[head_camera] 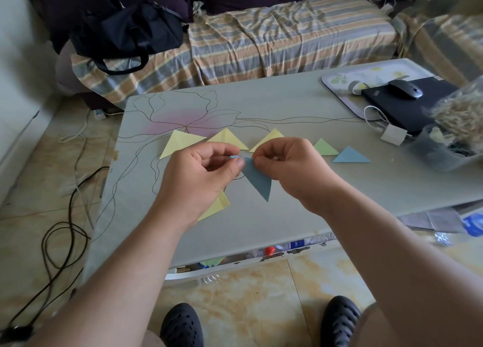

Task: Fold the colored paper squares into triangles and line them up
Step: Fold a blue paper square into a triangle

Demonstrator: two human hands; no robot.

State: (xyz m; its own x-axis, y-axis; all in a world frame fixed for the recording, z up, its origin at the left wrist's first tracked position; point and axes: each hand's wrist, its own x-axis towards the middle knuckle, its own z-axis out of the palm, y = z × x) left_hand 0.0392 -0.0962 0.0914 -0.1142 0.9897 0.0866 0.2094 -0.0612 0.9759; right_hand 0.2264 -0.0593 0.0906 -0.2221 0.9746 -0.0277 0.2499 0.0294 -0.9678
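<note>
Cables: dark cables (60,244) lie on the floor, left of the table (300,189).
Bag: a black bag (125,35) sits on the striped sofa (274,40) behind the table.
First yellow triangle: a yellow triangle (180,141) starts the row on the table, far left.
Loose yellow paper: one yellow piece (217,206) peeks out from under the left wrist. It is not in the row.
Left hand: the left hand (201,171) is curled, and its thumb and finger pinch the top edge of the blue triangle (257,180).
Blue triangle: it hangs point down between both hands, up off the table.
Right hand: the right hand (290,163) is curled too and pinches the same top edge, right beside the left fingers.
More of the row: two more yellow triangles (228,137) (269,137), then a green triangle (324,148), then a light blue triangle (351,155).
Far right: a mouse (405,89) rests on a black laptop (407,106).
What could go wrong: I think the edges may slip while being pinched, so the fold ends up crooked. A low arm could also bump the row and push it out of line.
</note>
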